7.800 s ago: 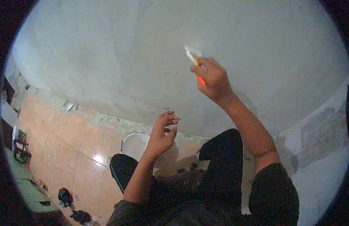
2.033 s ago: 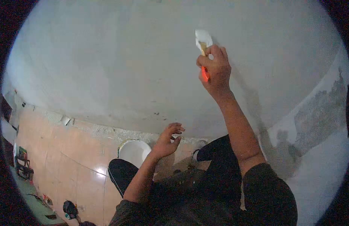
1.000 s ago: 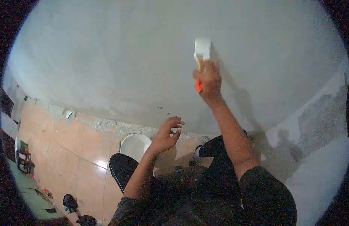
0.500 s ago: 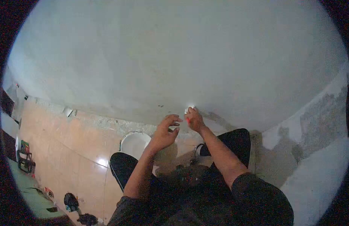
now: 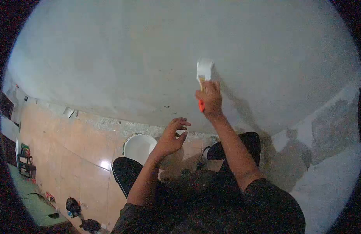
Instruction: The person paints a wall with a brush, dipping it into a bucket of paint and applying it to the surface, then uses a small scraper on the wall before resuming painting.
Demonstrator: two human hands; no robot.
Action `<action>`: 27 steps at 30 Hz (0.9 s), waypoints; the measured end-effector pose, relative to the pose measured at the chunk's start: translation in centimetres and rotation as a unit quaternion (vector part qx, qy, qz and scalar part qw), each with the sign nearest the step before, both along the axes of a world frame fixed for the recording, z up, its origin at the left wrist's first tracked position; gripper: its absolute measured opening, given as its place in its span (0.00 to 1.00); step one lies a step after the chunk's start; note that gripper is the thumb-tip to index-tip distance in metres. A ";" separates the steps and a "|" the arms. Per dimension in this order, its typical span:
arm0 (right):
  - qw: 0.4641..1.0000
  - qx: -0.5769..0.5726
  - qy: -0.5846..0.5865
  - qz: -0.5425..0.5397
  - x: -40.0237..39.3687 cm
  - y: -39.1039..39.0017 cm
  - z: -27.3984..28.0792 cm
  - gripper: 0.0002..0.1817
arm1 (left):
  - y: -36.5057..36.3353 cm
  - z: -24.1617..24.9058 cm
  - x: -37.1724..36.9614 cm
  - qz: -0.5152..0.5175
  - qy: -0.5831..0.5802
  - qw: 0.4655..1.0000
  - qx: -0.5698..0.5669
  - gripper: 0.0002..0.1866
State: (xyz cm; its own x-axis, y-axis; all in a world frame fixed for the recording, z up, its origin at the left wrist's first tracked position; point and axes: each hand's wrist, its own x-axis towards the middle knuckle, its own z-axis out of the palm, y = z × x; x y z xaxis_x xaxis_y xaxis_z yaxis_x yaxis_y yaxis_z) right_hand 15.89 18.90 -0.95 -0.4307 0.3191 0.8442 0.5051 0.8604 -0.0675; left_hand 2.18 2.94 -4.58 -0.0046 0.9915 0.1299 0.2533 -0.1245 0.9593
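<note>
While we look down past our bent knees at the lower edge of the wall, our left hand (image 5: 170, 140) lies nearest, just below the centre of the frame, open and holding nothing, its fingers loosely curved toward the right. Just left of it, on the tiled floor (image 5: 83, 144), stands a round white bucket (image 5: 139, 135), its mouth facing us; what it contains we cannot make out. Farther off, right of centre and higher in the frame, our right hand (image 5: 212, 99) is closed around the handle of a paintbrush (image 5: 205, 69), thumb on the left side, with the orange butt showing below the grip. Note the long axis: the brush runs nearly straight up the frame, its butt toward us and its broad white head pointing away, in rough continuation of our right forearm. We therefore judge the right hand the nearer and the controlling one, while the left lies below and to the left of the butt, well apart from it. Farthest of all, the bristles appear to meet the pale wall (image 5: 129, 50) in the upper middle, although contact along their whole edge cannot be confirmed; a shadow slants down to their right.
</note>
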 end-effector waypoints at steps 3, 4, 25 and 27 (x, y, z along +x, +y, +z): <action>0.992 -0.087 -0.095 -0.008 -0.4 -0.4 -7.2 0.04 | 0.1 0.0 -0.4 0.012 0.034 0.999 0.021 0.17; 0.991 -0.089 -0.096 -0.007 -0.5 -0.6 -9.7 0.04 | 0.1 -0.1 -0.5 0.013 0.023 0.999 0.025 0.17; 0.997 0.034 0.036 0.051 3.4 1.2 8.8 0.07 | 0.1 0.1 1.1 -0.025 -0.007 0.999 0.019 0.18; 0.997 0.070 0.019 0.038 3.9 1.2 7.4 0.10 | 0.5 -0.4 1.4 -0.028 0.011 0.999 0.034 0.18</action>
